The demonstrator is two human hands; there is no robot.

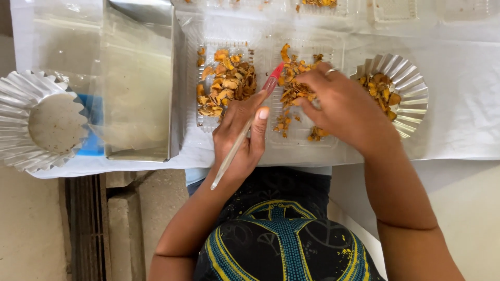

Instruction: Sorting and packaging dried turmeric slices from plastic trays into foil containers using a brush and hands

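Head view: nearest, the left hand (240,136) had its fingers curled round a clear stick with a red tip (245,130), the tip pointing far-right at a clear plastic tray (333,47). Right hand (344,106), a ring on one finger, was fingers-down in the orange-brown chips (291,88) on that tray; grip hidden, cannot tell. Left of it, a second chip pile (226,83). Right, a foil cup (411,88) with chips. Left, a metal box (138,78); far left, an empty-looking foil cup (21,125).
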